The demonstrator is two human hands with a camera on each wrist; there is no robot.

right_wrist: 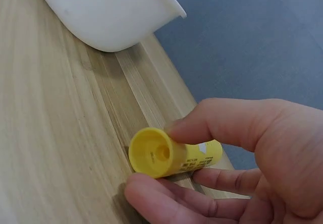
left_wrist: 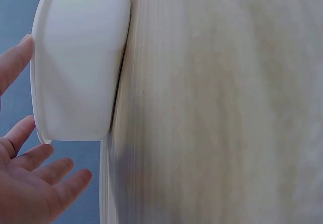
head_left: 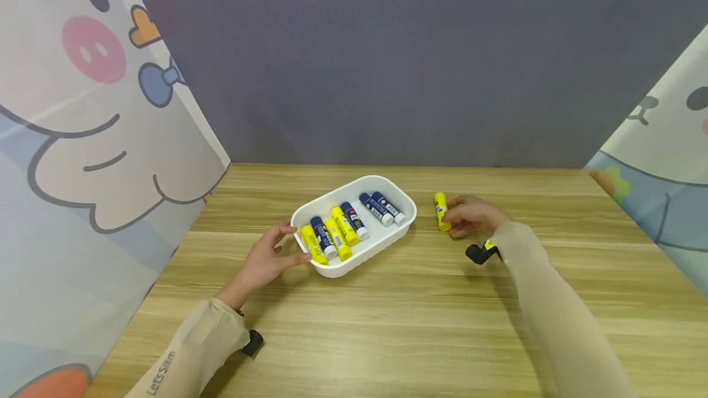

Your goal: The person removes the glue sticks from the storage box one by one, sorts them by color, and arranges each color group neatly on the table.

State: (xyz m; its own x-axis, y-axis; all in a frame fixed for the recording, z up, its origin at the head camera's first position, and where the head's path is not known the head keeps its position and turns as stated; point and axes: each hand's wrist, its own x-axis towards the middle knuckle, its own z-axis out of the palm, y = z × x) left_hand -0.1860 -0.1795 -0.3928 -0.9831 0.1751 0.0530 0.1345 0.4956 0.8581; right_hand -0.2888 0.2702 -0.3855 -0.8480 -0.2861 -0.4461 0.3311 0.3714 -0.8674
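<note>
In the head view a white plastic tray (head_left: 369, 252) holds several glue sticks lying down, some yellow (head_left: 344, 226), some dark blue with white ends (head_left: 376, 209). My left hand (head_left: 271, 260) spans the tray's near left corner. Its thumb and forefinger touch the rim, while the other fingers spread loosely below it in the left wrist view. Right of the tray, a separate yellow glue stick (right_wrist: 151, 156) lies on or just at the table. My right hand (head_left: 470, 215) pinches it between thumb and fingers, its hollow end facing the right wrist camera.
The wood-grain table (head_left: 387, 336) reaches back to a dark grey panel (head_left: 387, 66). Cartoon-printed sheets stand at the left (head_left: 99, 140) and right (head_left: 680, 152). A small black wrist camera (head_left: 480, 254) sticks out below the right wrist, another (head_left: 253, 344) beside the left.
</note>
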